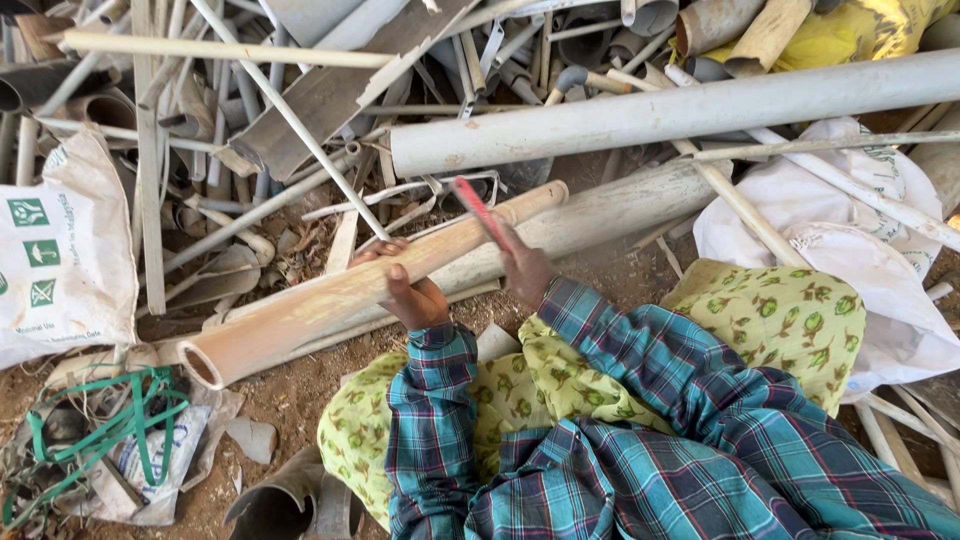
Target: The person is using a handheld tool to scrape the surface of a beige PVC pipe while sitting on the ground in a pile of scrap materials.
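Plaid sleeves (600, 440) lead to the hands: left hand (412, 290) grips the tan pipe (330, 300), right hand (525, 270) a red tool (478, 208); scrap pipes (660, 115) crowd beyond, bare dirt (290, 390) below it.

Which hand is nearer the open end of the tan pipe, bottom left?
Left. The left hand grips the tan pipe near its middle, closer to that open end. The right hand, holding a red tool, is farther up the pipe.

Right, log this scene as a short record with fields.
Setting: dirt ground heaped with scrap pipes and strips
Left hand: grips a dusty tan pipe, fingers curled over it
Right hand: holds a thin red tool, blurred, raised over the pipe
Pipe: tilted, open end lower left
Nearby: long grey pipe, white printed sack, green strapping
Clothing: teal plaid sleeves
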